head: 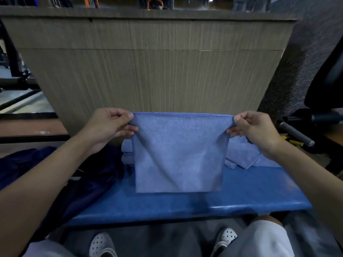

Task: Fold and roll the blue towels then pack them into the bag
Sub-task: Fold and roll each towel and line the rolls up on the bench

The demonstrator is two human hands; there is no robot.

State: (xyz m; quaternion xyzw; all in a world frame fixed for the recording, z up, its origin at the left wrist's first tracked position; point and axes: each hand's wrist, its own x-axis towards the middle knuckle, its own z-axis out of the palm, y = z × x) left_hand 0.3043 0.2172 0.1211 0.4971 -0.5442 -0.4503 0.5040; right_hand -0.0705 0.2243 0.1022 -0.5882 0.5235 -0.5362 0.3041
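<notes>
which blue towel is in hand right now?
The towel hanging flat between the left hand and right hand, pinched at its top corners. The other towels lie on the bench behind it.

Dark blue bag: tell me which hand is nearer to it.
Left. The left hand pinches a top corner of the towel just above the bag; the right hand pinches the other corner, across the towel from it.

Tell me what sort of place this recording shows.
Likely a gym, though not certain: a blue padded bench, a grey foam-padded bar at the right, and a black metal frame at the left.
</notes>
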